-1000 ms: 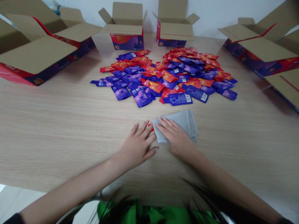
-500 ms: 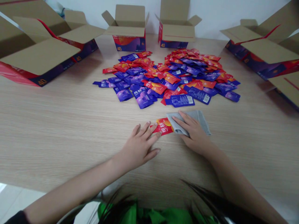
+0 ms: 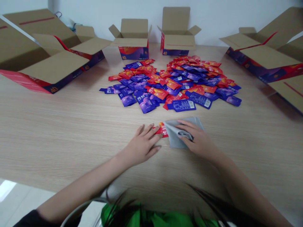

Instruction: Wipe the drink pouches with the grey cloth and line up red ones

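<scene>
My left hand (image 3: 141, 146) lies flat on the wooden table (image 3: 59, 126), fingers stretched out, its fingertips pressing the left end of a red sachet (image 3: 161, 130). My right hand (image 3: 197, 141) grips a folded grey cloth (image 3: 178, 136), with its fingers curled over the cloth's bunched edge. The cloth covers the right part of the sachet. A heap of red and purple sachets (image 3: 172, 82) lies just beyond both hands.
Open cardboard boxes ring the table: large ones at the left (image 3: 47, 60) and right (image 3: 265, 53), two small ones at the back (image 3: 133, 39) (image 3: 176, 34). The table's near edge runs close to my body.
My right hand slid the cloth right, uncovering the red sachet, then drew it back left over it and bunched it. My left hand stayed on the sachet's end.
</scene>
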Demonstrator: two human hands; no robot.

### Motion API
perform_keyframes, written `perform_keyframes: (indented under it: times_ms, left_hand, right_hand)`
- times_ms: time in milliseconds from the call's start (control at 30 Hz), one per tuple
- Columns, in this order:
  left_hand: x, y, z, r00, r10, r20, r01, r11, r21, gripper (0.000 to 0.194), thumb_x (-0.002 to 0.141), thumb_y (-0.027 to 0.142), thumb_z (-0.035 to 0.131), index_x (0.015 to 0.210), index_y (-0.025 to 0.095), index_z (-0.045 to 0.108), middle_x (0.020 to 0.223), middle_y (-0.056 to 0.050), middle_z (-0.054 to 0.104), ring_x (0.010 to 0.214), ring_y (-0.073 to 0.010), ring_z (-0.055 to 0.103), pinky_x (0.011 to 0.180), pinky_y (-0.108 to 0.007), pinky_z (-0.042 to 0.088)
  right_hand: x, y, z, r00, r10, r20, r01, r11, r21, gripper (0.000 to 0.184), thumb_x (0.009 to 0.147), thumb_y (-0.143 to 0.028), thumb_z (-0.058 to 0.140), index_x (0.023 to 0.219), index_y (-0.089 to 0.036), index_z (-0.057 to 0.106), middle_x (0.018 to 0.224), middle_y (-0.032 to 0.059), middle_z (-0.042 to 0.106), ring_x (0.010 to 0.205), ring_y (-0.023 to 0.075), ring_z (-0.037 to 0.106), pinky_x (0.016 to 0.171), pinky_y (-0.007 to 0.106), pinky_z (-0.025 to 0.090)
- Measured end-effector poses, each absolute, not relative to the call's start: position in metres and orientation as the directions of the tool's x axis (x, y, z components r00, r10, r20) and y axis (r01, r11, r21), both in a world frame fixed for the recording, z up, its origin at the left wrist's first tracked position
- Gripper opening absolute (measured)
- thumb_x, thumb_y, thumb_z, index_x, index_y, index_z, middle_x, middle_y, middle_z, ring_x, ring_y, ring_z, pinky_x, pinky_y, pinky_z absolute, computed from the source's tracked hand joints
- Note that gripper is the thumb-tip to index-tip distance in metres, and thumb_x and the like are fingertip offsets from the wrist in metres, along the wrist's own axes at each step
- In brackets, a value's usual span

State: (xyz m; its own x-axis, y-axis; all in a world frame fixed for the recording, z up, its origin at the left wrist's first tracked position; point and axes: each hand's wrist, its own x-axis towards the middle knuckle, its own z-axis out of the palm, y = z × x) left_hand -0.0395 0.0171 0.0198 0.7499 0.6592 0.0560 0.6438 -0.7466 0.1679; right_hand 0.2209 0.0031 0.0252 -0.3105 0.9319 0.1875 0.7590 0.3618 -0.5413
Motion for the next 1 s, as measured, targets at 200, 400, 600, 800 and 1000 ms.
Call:
perform_keyframes:
  times_ms: [200, 400, 600, 800, 1000]
  left_hand:
    - [-0.015, 0.013, 0.039, 0.837, 0.514, 0.186, 0.487, -0.856, 0.172, 0.031, 0.094, 0.024, 0.043, 0.121, 0.017, 0.057, 0.130, -0.012, 0.055, 0.128, -0.0257, 0.043, 0.108, -0.043, 0.032]
    - [0.026, 0.001, 0.026, 0.854, 0.502, 0.141, 0.484, -0.864, 0.141, 0.046, 0.094, 0.031, 0.046, 0.138, 0.015, 0.044, 0.142, -0.010, 0.047, 0.134, -0.0264, 0.036, 0.108, -0.043, 0.029]
    - [0.025, 0.007, 0.027, 0.818, 0.561, 0.122, 0.531, -0.821, 0.211, 0.036, 0.095, 0.030, 0.044, 0.127, 0.015, 0.052, 0.135, -0.012, 0.050, 0.133, -0.0272, 0.037, 0.104, -0.044, 0.033]
    - [0.029, 0.016, 0.049, 0.737, 0.644, 0.204, 0.520, -0.734, 0.437, 0.028, 0.095, 0.029, 0.045, 0.119, 0.018, 0.055, 0.132, -0.013, 0.051, 0.125, -0.0254, 0.046, 0.103, -0.044, 0.037]
    - [0.053, 0.021, 0.062, 0.729, 0.651, 0.210, 0.278, -0.562, 0.779, 0.047, 0.088, 0.034, 0.060, 0.128, 0.014, 0.047, 0.135, -0.014, 0.052, 0.123, -0.0239, 0.050, 0.105, -0.039, 0.041]
  right_hand:
    - [0.237, 0.014, 0.041, -0.419, 0.895, 0.153, 0.730, 0.432, -0.529, 0.052, 0.076, -0.004, 0.039, 0.115, -0.023, 0.067, 0.122, 0.0048, 0.067, 0.112, 0.0219, 0.061, 0.098, 0.044, 0.049]
    - [0.247, 0.051, 0.070, -0.408, 0.881, 0.239, 0.780, 0.472, -0.410, 0.047, 0.081, -0.009, 0.038, 0.113, -0.024, 0.068, 0.110, 0.0025, 0.072, 0.102, 0.0221, 0.066, 0.092, 0.040, 0.051]
    - [0.262, 0.070, 0.064, -0.189, 0.929, 0.318, 0.889, 0.299, -0.347, 0.029, 0.087, -0.023, 0.044, 0.101, -0.020, 0.069, 0.082, 0.0091, 0.073, 0.076, 0.0280, 0.068, 0.067, 0.040, 0.052]
    - [0.272, 0.049, 0.075, -0.156, 0.986, 0.060, 0.581, 0.140, -0.802, 0.024, 0.089, -0.032, 0.047, 0.095, -0.020, 0.067, 0.075, 0.0032, 0.070, 0.067, 0.0231, 0.065, 0.058, 0.035, 0.053]
    - [0.244, 0.016, 0.103, -0.292, 0.955, -0.044, 0.198, 0.015, -0.980, 0.048, 0.096, -0.029, 0.025, 0.134, -0.014, 0.050, 0.108, 0.0123, 0.071, 0.091, 0.0239, 0.069, 0.075, 0.039, 0.056]
